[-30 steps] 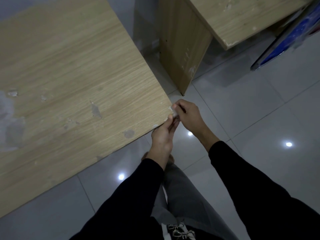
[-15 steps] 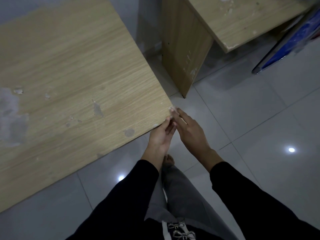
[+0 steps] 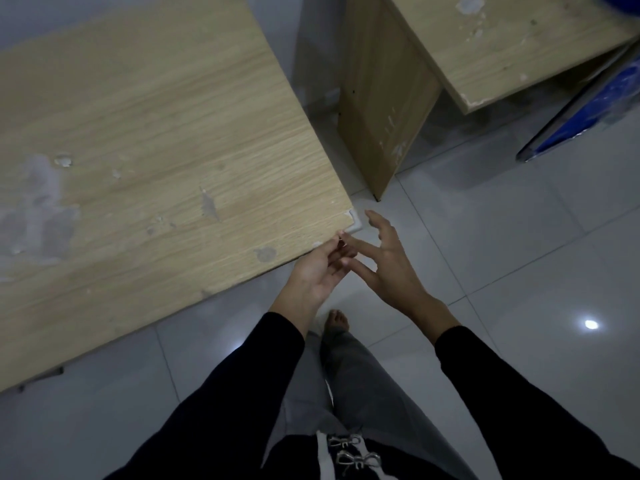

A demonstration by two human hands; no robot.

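I see the pale corner guard (image 3: 355,224) seated on the near corner of the wooden table (image 3: 156,150) — neither hand grips it. The left hand (image 3: 317,271) lies palm-up, its loosely bent fingertips at the table's edge just beside the guard. The right hand (image 3: 391,259) hovers close by, fingers spread wide, holding nothing.

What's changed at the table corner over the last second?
The right hand let go of the corner guard and drew back a little, fingers now spread. The guard sits uncovered on the corner of the table. The left hand stayed at the table edge beside the guard, and the table did not move.
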